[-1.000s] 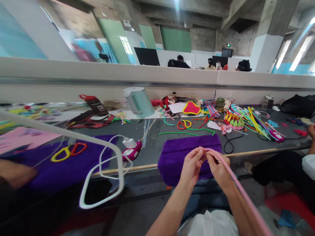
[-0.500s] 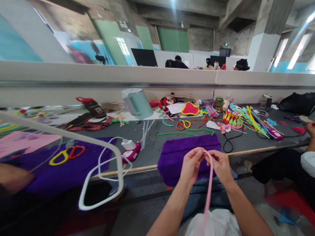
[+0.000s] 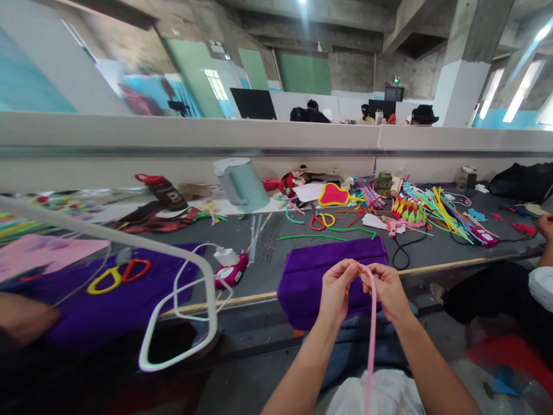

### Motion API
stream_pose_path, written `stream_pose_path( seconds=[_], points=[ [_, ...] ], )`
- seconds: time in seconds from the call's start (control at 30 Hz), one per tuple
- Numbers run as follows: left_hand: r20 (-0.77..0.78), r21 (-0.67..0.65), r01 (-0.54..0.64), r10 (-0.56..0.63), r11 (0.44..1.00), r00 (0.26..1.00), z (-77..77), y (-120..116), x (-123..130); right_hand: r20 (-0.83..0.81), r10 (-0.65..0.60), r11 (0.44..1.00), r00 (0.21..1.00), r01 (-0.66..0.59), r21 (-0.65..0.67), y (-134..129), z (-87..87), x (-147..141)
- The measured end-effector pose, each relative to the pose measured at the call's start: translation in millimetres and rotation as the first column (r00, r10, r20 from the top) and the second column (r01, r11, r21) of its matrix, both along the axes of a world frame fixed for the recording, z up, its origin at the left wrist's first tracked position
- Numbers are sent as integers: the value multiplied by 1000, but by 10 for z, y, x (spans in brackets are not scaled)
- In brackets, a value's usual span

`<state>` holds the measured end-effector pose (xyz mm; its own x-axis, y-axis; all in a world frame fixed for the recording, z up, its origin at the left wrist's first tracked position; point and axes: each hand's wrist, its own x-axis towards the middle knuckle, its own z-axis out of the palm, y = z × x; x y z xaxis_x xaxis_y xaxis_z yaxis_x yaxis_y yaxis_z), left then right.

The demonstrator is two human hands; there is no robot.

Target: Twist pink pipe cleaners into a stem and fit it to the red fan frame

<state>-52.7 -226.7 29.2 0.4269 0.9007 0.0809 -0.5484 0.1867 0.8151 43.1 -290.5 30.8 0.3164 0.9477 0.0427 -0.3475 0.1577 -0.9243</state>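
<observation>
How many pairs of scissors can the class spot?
2: one pair on the purple cloth at left, another pair on the table beyond the folded purple cloth. Others may be hidden.

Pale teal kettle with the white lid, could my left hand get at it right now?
Probably not without leaning in: the pale teal kettle stands toward the back of the dark grey bench, though nothing tall blocks it. The left hand is also pinching the long pink strip.

Stretched from a grey worktable (image 3: 235,230) past a low whitish partition (image 3: 194,131) to a green wall (image 3: 305,72), a half-white concrete pillar (image 3: 464,69), slanted bright windows (image 3: 523,91) and a glowing light (image 3: 543,31).
</observation>
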Motion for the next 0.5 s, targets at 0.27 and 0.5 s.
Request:
stream_pose_path(
  seconds=[0.27, 0.5],
  points=[
    [-74, 8, 18, -17, 1000, 997, 23, 36, -40, 26, 46, 997, 999, -48, 55, -12, 14, 82],
    [-119, 73, 95, -86, 993, 989, 39, 132, 48, -85, 18, 999, 996, -14, 49, 123, -1, 197]
  ],
)
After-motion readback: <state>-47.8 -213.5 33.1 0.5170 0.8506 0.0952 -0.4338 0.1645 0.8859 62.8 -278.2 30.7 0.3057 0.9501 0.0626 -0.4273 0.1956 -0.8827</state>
